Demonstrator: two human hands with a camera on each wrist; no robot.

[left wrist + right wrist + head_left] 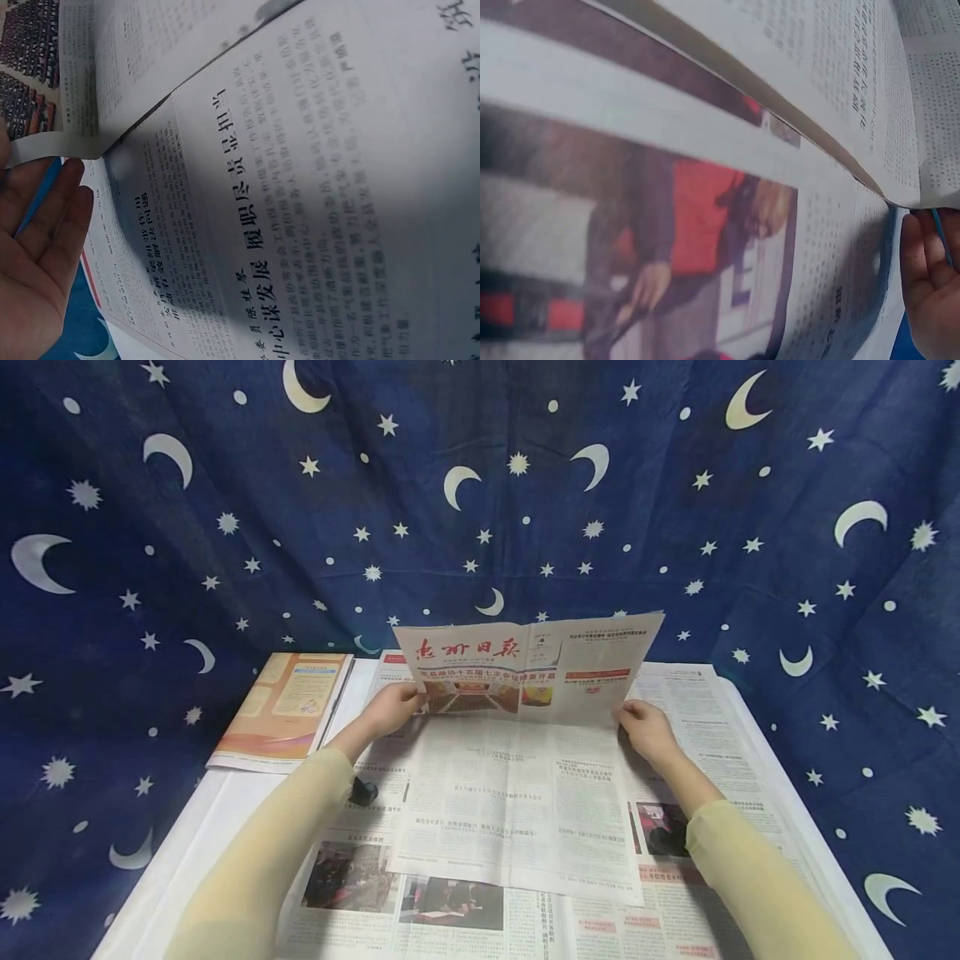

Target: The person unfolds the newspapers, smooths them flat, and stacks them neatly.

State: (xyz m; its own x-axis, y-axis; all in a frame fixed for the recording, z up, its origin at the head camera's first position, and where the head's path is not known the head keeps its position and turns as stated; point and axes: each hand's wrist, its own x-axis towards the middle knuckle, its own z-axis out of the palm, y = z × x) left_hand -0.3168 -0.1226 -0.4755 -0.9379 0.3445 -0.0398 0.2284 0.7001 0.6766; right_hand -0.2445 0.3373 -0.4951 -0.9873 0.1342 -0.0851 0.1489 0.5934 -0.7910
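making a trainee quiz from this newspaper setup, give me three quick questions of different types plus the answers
1. Multiple choice: seen in the head view, which edge of the held newspaper does the right hand pinch?
a) left
b) right
c) bottom

2. True or false: the left hand is holding the orange booklet.

3. Fill in the blank: the large masthead characters on the held newspaper are printed in ____.

Key
1. b
2. False; the left hand holds the newspaper's left edge, and the booklet lies apart, farther left.
3. red
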